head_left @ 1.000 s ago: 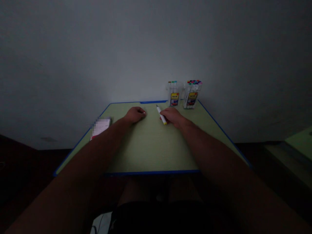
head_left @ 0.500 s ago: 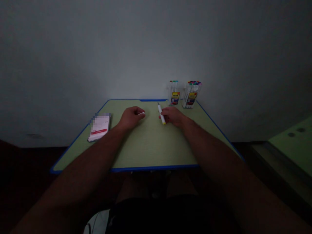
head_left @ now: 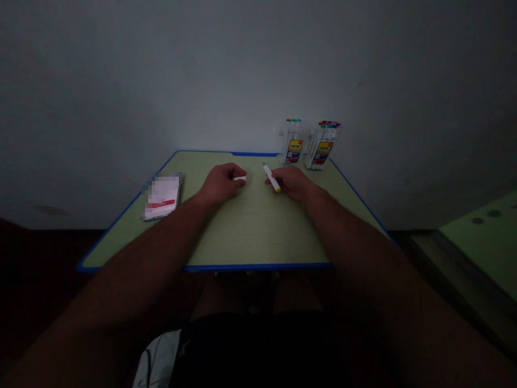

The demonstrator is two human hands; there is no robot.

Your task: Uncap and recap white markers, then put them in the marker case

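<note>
Over the far middle of the table, my right hand point(head_left: 291, 181) grips a white marker point(head_left: 272, 178) with a yellow end. The marker slants, its bare dark tip pointing away to the upper left and its yellow end toward me. My left hand point(head_left: 223, 182) is closed, with a small white cap point(head_left: 239, 178) pinched between thumb and fingers; part of the cap is hidden by them. A short gap separates the cap from the marker.
Two clear cases of markers stand at the back right: a left case point(head_left: 293, 144) and a fuller right case point(head_left: 323, 146). A white book or pad point(head_left: 163, 194) with a red band lies at the left. The blue-edged table point(head_left: 258, 237) meets a grey wall.
The head view has shifted, so the table sits higher in the picture. In my right hand the marker slants more. The white cap shows more in my left hand.
</note>
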